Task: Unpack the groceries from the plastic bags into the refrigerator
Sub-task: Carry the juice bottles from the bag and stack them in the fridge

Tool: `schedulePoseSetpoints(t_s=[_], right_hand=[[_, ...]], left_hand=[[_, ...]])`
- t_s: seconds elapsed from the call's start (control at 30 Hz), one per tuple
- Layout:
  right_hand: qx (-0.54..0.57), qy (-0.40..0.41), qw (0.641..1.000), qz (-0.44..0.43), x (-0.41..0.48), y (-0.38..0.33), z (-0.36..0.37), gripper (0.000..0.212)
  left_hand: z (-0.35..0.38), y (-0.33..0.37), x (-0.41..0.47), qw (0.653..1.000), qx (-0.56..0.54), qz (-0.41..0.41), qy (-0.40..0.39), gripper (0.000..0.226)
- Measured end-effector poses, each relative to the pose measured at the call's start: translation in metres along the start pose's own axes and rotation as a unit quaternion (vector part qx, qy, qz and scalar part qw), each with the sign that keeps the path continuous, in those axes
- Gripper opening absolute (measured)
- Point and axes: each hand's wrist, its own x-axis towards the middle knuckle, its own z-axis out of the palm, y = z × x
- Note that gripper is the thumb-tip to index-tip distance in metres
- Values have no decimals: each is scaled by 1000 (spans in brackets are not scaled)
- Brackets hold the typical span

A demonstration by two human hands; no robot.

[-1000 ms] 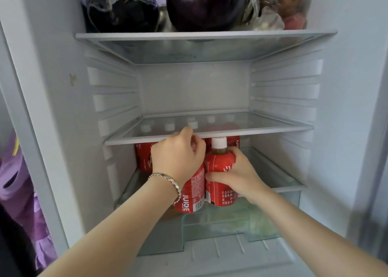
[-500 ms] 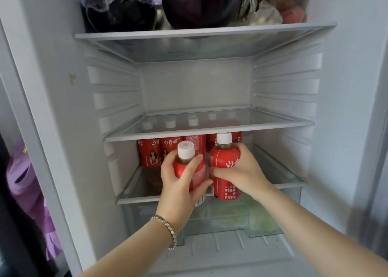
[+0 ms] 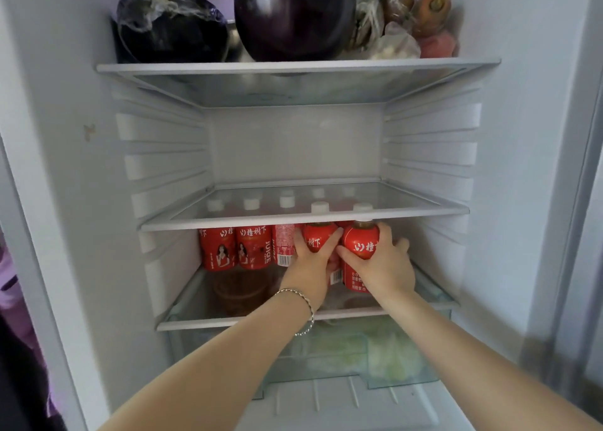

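Both my hands reach into the open refrigerator, under the middle glass shelf (image 3: 424,211). My left hand (image 3: 310,267), with a bracelet at the wrist, grips a red juice bottle (image 3: 318,239) with a white cap. Right beside it, my right hand (image 3: 381,264) grips a second red juice bottle (image 3: 360,244). Both bottles stand upright on the lower glass shelf (image 3: 202,323). A row of several identical red bottles (image 3: 235,248) stands to their left, with more caps showing behind through the glass.
The top shelf (image 3: 195,68) holds a wrapped dark cabbage (image 3: 169,29), a large eggplant (image 3: 293,16) and bagged carrots (image 3: 421,16). A clear crisper drawer (image 3: 326,355) below holds green leafy vegetables (image 3: 388,355). A purple bag (image 3: 9,287) lies outside at the far left.
Both hands have pushed their bottles deeper in and upright, under the middle shelf, next to the standing row. The view has moved closer.
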Motion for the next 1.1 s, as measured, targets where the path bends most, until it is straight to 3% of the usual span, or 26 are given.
schedulePoseSetpoints(t_s=[0.1, 0.2, 0.37, 0.5, 0.67, 0.83, 1.1], right_hand=[[-25, -14, 1000, 8, 11, 0, 13, 86], [-20, -26, 999, 30, 26, -1, 24, 86], [-50, -88, 993, 57, 34, 3, 38, 49], [-70, -123, 989, 49, 33, 3, 44, 58], [-65, -190, 979, 48, 32, 9, 27, 38], [-62, -177, 982, 10, 23, 14, 21, 50], [-29, -154, 987, 27, 35, 7, 23, 70]], left_hand=[[2, 2, 14, 998, 54, -34, -30, 84], [-2, 0, 25, 994, 99, -13, -35, 83], [1, 1, 30, 988, 143, 14, -62, 87], [-2, -9, 36, 984, 165, 39, -51, 86], [0, -12, 47, 965, 250, 70, -38, 73], [-2, -12, 53, 938, 324, 121, -31, 74], [-5, -24, 69, 912, 374, 167, -38, 78]])
